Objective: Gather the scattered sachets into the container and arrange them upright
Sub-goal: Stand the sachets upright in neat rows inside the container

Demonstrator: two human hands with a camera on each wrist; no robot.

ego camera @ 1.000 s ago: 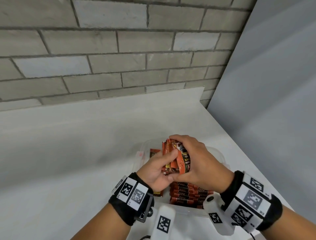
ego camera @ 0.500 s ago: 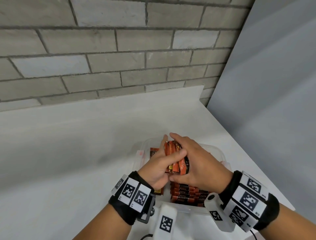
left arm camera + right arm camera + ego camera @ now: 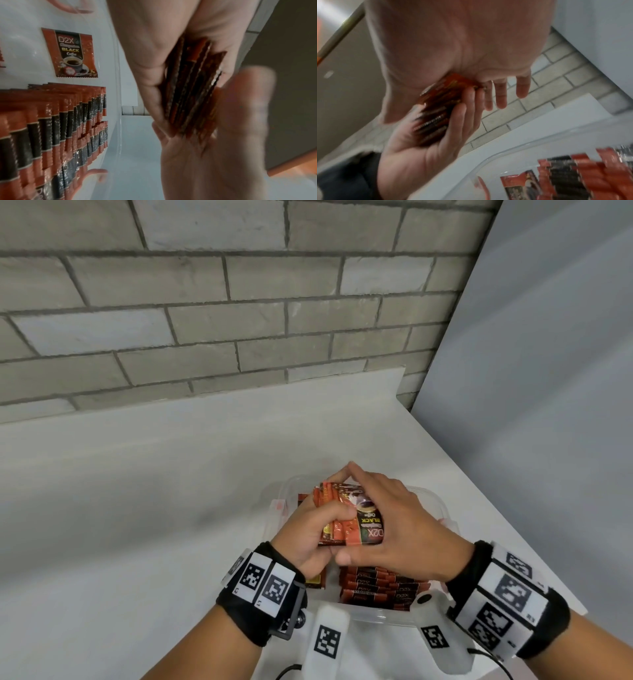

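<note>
My left hand [image 3: 310, 534] and right hand [image 3: 394, 529] have tipped the clamped sachet stack [image 3: 349, 517] flatter (front face now showing) above the container [image 3: 442, 505]; squaring continues before upright insertion.

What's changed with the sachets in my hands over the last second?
The bundle of sachets has turned: its printed face now points up at the head camera, where a second ago it stood more edge-up. Both hands have closed in, the left hand gripping one side, the right hand laid over the other. Unchanged: the bundle is above the clear container, and the upright rows of sachets sit inside.
</note>
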